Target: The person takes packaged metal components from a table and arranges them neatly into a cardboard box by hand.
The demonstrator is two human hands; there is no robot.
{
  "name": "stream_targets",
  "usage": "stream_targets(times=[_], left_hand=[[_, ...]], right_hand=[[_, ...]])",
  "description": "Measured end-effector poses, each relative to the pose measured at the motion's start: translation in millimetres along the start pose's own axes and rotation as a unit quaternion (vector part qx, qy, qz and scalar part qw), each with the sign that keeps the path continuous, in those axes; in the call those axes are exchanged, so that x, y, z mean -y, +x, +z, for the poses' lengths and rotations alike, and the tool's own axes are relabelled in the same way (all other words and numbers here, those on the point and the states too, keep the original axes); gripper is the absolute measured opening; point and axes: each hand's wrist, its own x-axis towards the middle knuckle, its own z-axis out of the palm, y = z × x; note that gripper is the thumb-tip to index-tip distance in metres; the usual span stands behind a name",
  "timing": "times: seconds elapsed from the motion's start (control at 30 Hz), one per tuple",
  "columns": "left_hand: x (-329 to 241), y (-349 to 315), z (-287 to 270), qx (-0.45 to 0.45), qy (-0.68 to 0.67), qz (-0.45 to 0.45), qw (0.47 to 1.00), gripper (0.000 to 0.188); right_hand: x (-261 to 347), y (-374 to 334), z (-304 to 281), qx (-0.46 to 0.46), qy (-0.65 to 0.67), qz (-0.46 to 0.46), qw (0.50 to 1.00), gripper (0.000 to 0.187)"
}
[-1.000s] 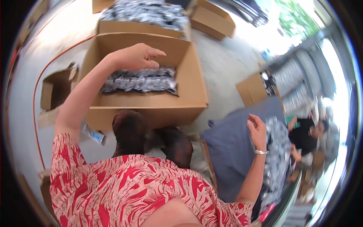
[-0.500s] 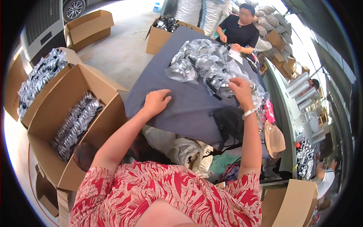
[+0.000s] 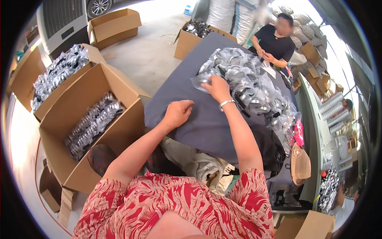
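Note:
My right hand (image 3: 218, 89), with a silver bangle on its wrist, is closed on a bagged metal piece (image 3: 201, 82) at the left edge of a heap. The piece is round and silvery inside clear plastic; its exact kind is hard to make out. Beside it spreads the heap of similar bagged metal pieces (image 3: 254, 85), some with black parts showing. My left hand (image 3: 177, 114) rests low over the grey-covered table (image 3: 171, 89), fingers loosely bent and slightly apart, holding nothing.
At my left stands an open cardboard box (image 3: 131, 128) with rows of bagged metal pieces; another full box (image 3: 65, 73) is behind it. Across the table, a person (image 3: 274, 42) handles something small. A black bag (image 3: 267, 145) and straw hat (image 3: 300, 164) lie at the right.
My right hand has moved left across the heap to its left edge and closed on a bagged piece there. My left hand's fingers have curled a little. The view has shifted.

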Motion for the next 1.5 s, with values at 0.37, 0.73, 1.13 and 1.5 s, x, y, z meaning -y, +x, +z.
stream_targets(times=[0.37, 0.73, 1.13, 1.5], left_hand=[[5.9, -4.4, -2.9, -0.116, -0.060, -0.039, 0.991, 0.021], [-26.9, -10.5, -32.4, -0.044, -0.292, -0.148, 0.944, 0.023], [-52.8, -9.8, -41.5, -0.114, -0.497, -0.318, 0.800, 0.023], [-46.6, -24.2, -50.1, -0.076, -0.542, -0.358, 0.756, 0.018]], right_hand=[[-0.3, -22.3, -13.3, 0.101, 0.449, 0.083, 0.884, 0.021], [54.6, -49.8, -55.0, 0.277, 0.583, 0.083, 0.759, 0.019], [102.2, -84.2, -13.5, -0.008, 0.739, 0.065, 0.670, 0.029], [104.4, -88.4, -10.6, 0.037, 0.759, 0.099, 0.642, 0.017]])
